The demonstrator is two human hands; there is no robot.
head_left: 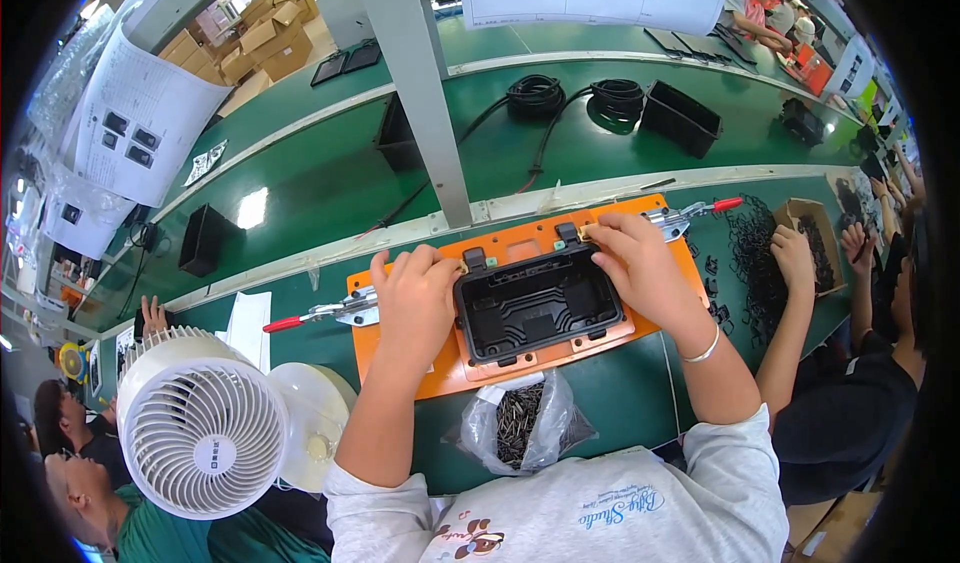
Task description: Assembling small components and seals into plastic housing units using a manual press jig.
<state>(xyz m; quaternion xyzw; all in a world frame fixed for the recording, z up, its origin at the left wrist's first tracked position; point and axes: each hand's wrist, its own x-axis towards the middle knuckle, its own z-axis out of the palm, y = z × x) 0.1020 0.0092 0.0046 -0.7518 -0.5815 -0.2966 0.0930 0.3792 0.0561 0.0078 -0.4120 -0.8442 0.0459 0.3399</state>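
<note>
one black rectangular plastic housing, open side up, seated at the middle of an orange fixture plate, between the two hands. left hand: at the housing's upper left corner, fingers bent, fingertips beside a black latch; whether they pinch a small part or only press cannot be told. right hand: at the upper right corner, thumb and fingers apart and curved over the rim, fingertips near a second latch; a firm pinch there cannot be confirmed. two toggle clamps with red handles, one at each end of the plate: left clamp, right clamp. one clear plastic bag of screws, just below the plate, nearest the person. one white fan, to the left. black clips, loose on the green worktop, right of the plate.
</note>
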